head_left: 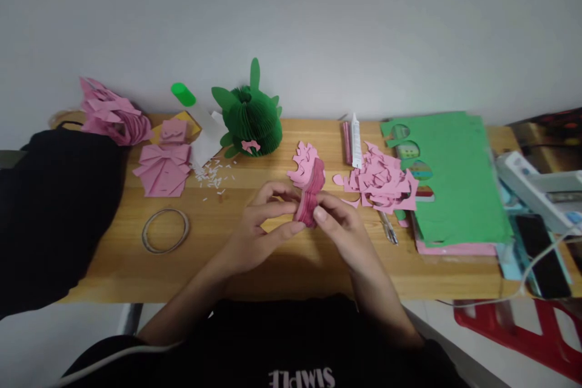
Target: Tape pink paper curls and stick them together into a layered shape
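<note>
Above the front middle of the table, a thick stack of pink paper pieces stands on edge between my hands, its layered edges facing up. My left hand grips its left side, with the fingers behind and the thumb at the lower end. On the other side, my right hand pinches the stack with its thumb near the lower right. Just behind it lies a pink paper offcut with curved cut edges. A green honeycomb paper ball with green leaf shapes and a small pink bow stands farther back.
Pink scraps, a glue tube and green paper sheets lie at right, near a phone. Leftward are tape, folded pink paper, white bits and a black bag. A wall stands behind.
</note>
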